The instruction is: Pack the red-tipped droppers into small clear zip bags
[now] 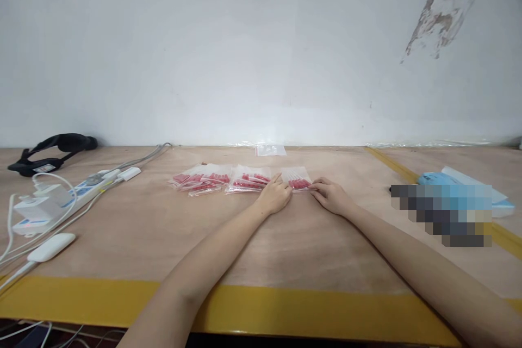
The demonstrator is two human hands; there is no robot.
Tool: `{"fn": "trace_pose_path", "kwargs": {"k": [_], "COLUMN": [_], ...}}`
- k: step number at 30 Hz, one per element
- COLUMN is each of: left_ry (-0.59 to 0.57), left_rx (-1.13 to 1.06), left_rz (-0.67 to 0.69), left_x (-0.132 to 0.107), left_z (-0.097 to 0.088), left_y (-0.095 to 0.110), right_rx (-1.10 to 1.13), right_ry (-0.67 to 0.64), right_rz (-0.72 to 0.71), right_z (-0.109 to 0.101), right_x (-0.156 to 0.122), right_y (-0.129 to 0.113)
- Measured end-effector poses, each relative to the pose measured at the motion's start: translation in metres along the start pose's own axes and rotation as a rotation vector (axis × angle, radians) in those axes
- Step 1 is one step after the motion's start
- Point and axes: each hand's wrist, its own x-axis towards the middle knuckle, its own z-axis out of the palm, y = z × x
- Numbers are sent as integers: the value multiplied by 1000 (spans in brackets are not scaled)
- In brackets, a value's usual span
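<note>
Several small clear bags of red parts [220, 179] lie in a row on the wooden table [163, 228]. Both my hands reach out to the rightmost bag [297, 180]. My left hand [275, 196] has its fingers curled and pinches the bag's left edge. My right hand [331, 196] is curled too, its fingertips pressed on the bag's right edge. The bag lies flat on the table between the two hands.
A white power strip with plugs and cables [53, 201] sits at the left, a black strap [53, 149] behind it. An empty clear bag [270, 150] lies by the wall. A blue-white box [468, 187] is at the right. Yellow tape [285, 310] marks the front edge.
</note>
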Motion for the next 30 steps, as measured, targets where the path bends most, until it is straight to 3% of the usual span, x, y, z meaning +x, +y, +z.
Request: {"fn": "trace_pose_path", "kwargs": {"k": [8, 14, 23, 30], "left_ry": [123, 102, 98, 140], "left_rx": [-81, -123, 37, -35], "left_rz": [-127, -94, 39, -41], "left_x": [-14, -14, -10, -10], "left_z": [-6, -7, -1, -4], "left_y": [2, -2, -9, -8], "right_rx": [28, -61, -393, -366], "right_ry": [135, 138, 153, 137], "right_rz": [-54, -88, -127, -107], "right_z": [6, 11, 1, -1], "right_x": [-4, -1, 1, 2], "right_y": [-2, 0, -13, -23]}}
